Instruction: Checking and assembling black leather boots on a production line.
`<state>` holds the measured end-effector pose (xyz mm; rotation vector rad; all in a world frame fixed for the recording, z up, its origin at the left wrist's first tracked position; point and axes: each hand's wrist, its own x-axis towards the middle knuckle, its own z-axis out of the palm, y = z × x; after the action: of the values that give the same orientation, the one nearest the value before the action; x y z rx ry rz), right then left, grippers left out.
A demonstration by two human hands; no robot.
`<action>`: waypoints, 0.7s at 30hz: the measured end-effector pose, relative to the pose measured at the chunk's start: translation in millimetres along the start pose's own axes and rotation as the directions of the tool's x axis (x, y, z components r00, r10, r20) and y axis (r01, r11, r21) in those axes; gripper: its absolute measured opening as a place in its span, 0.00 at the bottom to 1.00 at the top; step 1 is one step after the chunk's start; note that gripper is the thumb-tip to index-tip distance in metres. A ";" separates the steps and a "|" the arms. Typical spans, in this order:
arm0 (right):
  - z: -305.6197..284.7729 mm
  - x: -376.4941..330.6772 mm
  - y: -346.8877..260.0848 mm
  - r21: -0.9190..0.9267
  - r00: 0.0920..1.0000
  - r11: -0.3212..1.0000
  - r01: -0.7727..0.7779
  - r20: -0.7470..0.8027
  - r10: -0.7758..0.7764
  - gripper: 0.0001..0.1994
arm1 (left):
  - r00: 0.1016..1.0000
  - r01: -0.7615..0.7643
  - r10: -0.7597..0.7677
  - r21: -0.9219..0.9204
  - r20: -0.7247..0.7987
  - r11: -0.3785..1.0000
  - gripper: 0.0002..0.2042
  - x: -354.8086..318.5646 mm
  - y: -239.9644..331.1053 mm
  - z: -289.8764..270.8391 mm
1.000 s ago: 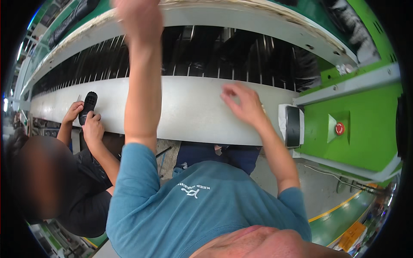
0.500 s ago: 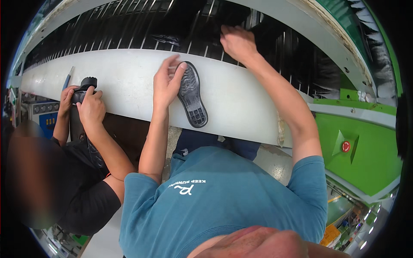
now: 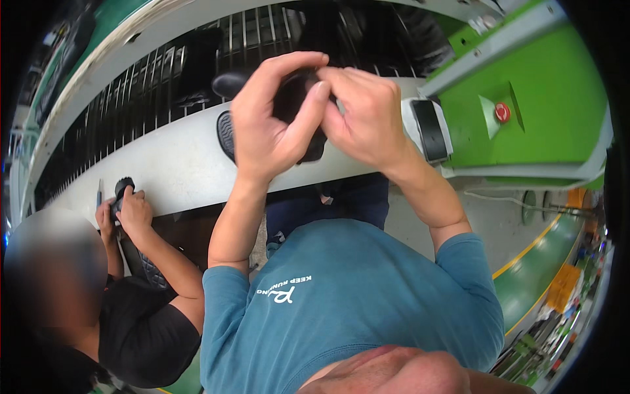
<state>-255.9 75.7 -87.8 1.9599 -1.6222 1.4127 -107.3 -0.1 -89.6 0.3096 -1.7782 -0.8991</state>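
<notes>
Black shoe sole (image 3: 298, 105) held raised between both hands.

black shoe sole (image 3: 303, 125): lifted off the white ledge (image 3: 177, 164). now gripped between left hand (image 3: 269, 128) and right hand (image 3: 364, 115), raised together.

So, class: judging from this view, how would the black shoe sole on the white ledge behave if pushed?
The black shoe sole lies flat, so it would probably slide rather than roll. Its ribbed tread looks rubbery, likely grippy. Thin, so probably light and bendy.

Short-sleeved teal T-shirt (image 3: 348, 302) with small white chest lettering, dark blue trousers (image 3: 341, 203), bare forearms and hands.
</notes>
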 end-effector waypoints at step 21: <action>-82.9 -224.2 132.8 -0.674 0.679 0.438 -0.595 -0.129 0.723 0.39 | 0.977 0.054 -0.088 0.176 0.195 0.983 0.07 2.1 20.3 -22.5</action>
<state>-394.4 226.1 -269.4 1.0339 -2.6955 0.5716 -83.8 2.9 -70.6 0.4059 -2.0487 -0.8555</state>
